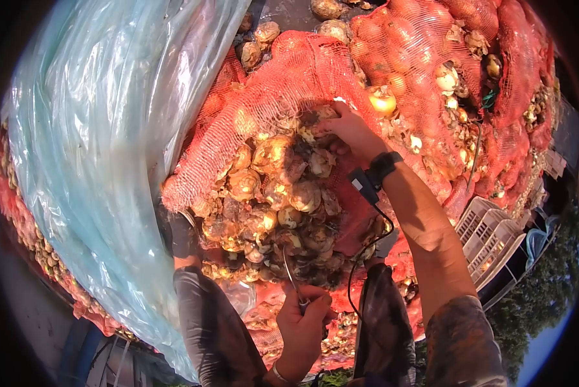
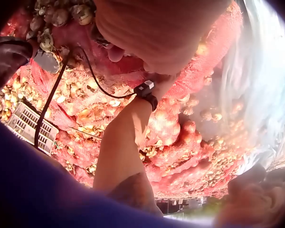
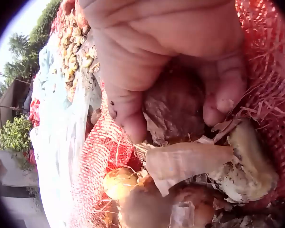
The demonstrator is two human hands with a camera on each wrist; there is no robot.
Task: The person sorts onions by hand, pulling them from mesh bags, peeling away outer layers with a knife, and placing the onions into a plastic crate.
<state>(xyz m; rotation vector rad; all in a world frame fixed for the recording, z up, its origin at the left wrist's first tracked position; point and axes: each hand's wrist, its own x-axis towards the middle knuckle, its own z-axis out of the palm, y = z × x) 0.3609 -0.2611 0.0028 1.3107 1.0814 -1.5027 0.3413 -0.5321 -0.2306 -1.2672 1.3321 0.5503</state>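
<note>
Brown-skinned onion [image 3: 173, 107], count one, sits between the curled thumb and fingers of the right hand [image 1: 351, 132]. Step, judged: gripping it; next move calls for a firm hold, blade kept clear. Onion heap [image 1: 283, 187] nearer the body than that hand, uncountable. Left hand [image 1: 302, 332], below heap: grips one thin-bladed tool [image 1: 291, 276]. Right of right hand: one crate [image 1: 489, 238]. Left of both: one plastic sheet [image 1: 109, 129].
</note>
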